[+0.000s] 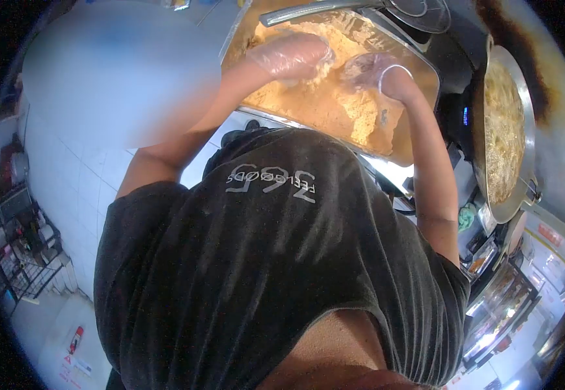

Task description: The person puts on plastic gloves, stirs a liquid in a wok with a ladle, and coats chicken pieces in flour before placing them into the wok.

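A metal tray point(433, 65) in front of me holds a loose, orange-yellow flour-like coating point(315, 97), heaped in places and crumbly. My left hand point(299, 56), in a clear plastic glove, is in the tray with its fingers curled down at a crumbly, coated clump. What those fingers hold is hidden. To its right, my right hand point(372, 73), also in a clear glove with a white band at the wrist, reaches into the coating. Its fingers are bent, and their tips are too blurred to make out. A small gap separates the two hands.
A wok point(522, 123) of bubbling oil stands close on the right. A strainer point(425, 14) lies across the tray's far side, its long handle point(315, 12) pointing left. Shelving with items point(26, 250) stands at far left. A blurred patch covers the upper left.
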Demonstrator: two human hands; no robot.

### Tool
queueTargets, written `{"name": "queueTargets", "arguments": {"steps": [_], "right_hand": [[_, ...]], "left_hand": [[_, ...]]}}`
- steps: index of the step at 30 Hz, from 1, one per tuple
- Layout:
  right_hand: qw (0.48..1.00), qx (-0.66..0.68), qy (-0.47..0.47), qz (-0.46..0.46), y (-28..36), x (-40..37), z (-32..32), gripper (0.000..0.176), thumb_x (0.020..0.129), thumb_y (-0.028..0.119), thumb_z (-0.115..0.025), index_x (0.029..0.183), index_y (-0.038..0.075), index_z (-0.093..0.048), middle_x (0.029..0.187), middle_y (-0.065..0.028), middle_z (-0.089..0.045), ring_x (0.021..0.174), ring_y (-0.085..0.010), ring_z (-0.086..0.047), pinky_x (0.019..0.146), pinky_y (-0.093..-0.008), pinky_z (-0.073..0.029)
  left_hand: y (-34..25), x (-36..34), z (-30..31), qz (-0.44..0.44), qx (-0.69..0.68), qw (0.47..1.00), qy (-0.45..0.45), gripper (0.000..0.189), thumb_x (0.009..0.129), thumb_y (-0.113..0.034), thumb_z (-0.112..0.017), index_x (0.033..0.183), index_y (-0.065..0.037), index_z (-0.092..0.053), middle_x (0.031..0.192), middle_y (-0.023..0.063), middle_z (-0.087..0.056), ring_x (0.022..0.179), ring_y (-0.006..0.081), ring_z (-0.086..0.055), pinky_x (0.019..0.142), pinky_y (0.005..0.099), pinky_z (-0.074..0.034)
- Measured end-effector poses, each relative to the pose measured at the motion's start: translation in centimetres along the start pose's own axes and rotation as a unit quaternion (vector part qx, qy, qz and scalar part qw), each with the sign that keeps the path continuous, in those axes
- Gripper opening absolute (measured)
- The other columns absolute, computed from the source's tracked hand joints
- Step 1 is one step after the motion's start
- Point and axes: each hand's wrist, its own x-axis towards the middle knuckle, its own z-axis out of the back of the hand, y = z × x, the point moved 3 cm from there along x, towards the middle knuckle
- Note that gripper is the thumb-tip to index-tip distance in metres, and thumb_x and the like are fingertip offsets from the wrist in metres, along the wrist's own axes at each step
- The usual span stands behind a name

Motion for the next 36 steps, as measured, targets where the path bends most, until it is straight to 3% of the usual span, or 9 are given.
{"name": "queueTargets", "arguments": {"steps": [6,8,10,15,22,24,30,35,36], "right_hand": [[0.997,-0.002,0.023,0.072,-0.1,-1.8,-2.8,0.037,0.078,0.023,-0.077,0.114,0.016,-0.073,0.111,-0.0123,-0.072,0.106,-0.0352,-0.066,0.095,-0.0442,-0.05],[0.996,0.063,-0.045,-0.051,-0.3,-3.1,-1.4,0.036,0.078,0.027,-0.075,0.111,0.013,-0.075,0.116,-0.0147,-0.072,0.107,-0.0344,-0.067,0.094,-0.0441,-0.053],[0.999,0.021,-0.031,0.038,0.1,-4.2,-1.1,0.04,0.076,0.026,-0.077,0.115,0.016,-0.072,0.104,-0.0132,-0.073,0.102,-0.0348,-0.068,0.09,-0.0443,-0.055],[0.981,0.071,0.034,-0.179,-0.1,-9.1,6.6,0.047,0.075,0.03,-0.079,0.12,0.019,-0.072,0.109,-0.0133,-0.073,0.103,-0.0335,-0.069,0.089,-0.0424,-0.056],[0.962,0.117,-0.209,-0.13,-3.9,-23.4,20.4,0.036,0.081,0.026,-0.078,0.116,0.018,-0.076,0.117,-0.0065,-0.072,0.097,-0.0269,-0.067,0.09,-0.0378,-0.055],[0.933,0.041,-0.269,-0.235,-0.6,-28.9,25.6,0.039,0.073,0.023,-0.083,0.103,0.0,-0.076,0.103,-0.0201,-0.075,0.089,-0.031,-0.071,0.08,-0.0389,-0.055],[0.901,-0.069,-0.263,-0.338,-9.5,-35.6,26.1,0.046,0.072,0.031,-0.084,0.108,0.004,-0.076,0.101,-0.0181,-0.074,0.09,-0.0323,-0.07,0.082,-0.0397,-0.055],[0.922,-0.323,-0.186,-0.1,-27.7,-37.0,17.6,0.033,0.084,0.031,-0.078,0.113,0.016,-0.076,0.119,-0.0083,-0.072,0.1,-0.0243,-0.067,0.093,-0.0357,-0.053],[0.939,-0.218,-0.186,-0.19,-26.7,-36.8,17.8,0.033,0.085,0.03,-0.078,0.115,0.016,-0.075,0.12,-0.0091,-0.071,0.102,-0.0249,-0.067,0.094,-0.0371,-0.053]], "left_hand": [[-0.9,3.1,-2.1,-0.04,0.03,0.999,-0.01,0.016,0.082,-0.014,-0.066,0.092,0.0,-0.068,0.09,0.025,-0.067,0.091,0.0424,-0.067,0.081,0.0499,-0.053],[-1.8,3.4,-2.0,-0.056,0.007,0.991,-0.123,0.02,0.08,-0.016,-0.07,0.095,-0.001,-0.069,0.093,0.0253,-0.067,0.091,0.0427,-0.066,0.081,0.05,-0.053],[-3.7,3.5,-0.5,-0.042,-0.013,0.999,-0.026,0.025,0.081,-0.019,-0.072,0.099,-0.001,-0.07,0.095,0.0259,-0.068,0.092,0.0439,-0.066,0.082,0.0499,-0.053],[-8.6,4.9,5.8,-0.094,0.039,0.994,0.042,0.031,0.081,-0.018,-0.076,0.107,0.0,-0.071,0.108,0.0205,-0.07,0.103,0.0317,-0.068,0.087,0.0418,-0.054],[-21.2,9.6,15.3,-0.257,-0.05,0.965,0.002,0.035,0.086,-0.018,-0.076,0.113,0.003,-0.066,0.102,0.0092,-0.07,0.095,0.0173,-0.066,0.081,0.0334,-0.055],[-25.7,11.5,16.8,-0.288,-0.017,0.957,-0.017,0.034,0.086,-0.02,-0.074,0.109,0.003,-0.067,0.098,0.0097,-0.07,0.088,0.0164,-0.065,0.077,0.0345,-0.054],[-39.7,13.4,17.0,-0.215,0.038,0.976,0.029,0.024,0.091,-0.022,-0.066,0.1,-0.001,-0.071,0.086,0.0171,-0.07,0.079,0.0264,-0.068,0.071,0.0402,-0.054],[-39.5,26.3,4.1,-0.394,-0.036,0.915,0.071,0.034,0.086,-0.023,-0.073,0.11,0.001,-0.069,0.092,0.0118,-0.069,0.075,0.016,-0.063,0.071,0.035,-0.053],[-39.7,27.3,2.6,-0.386,-0.006,0.919,0.076,0.035,0.085,-0.023,-0.073,0.112,0.0,-0.07,0.092,0.0124,-0.069,0.074,0.0165,-0.063,0.071,0.035,-0.053]]}}
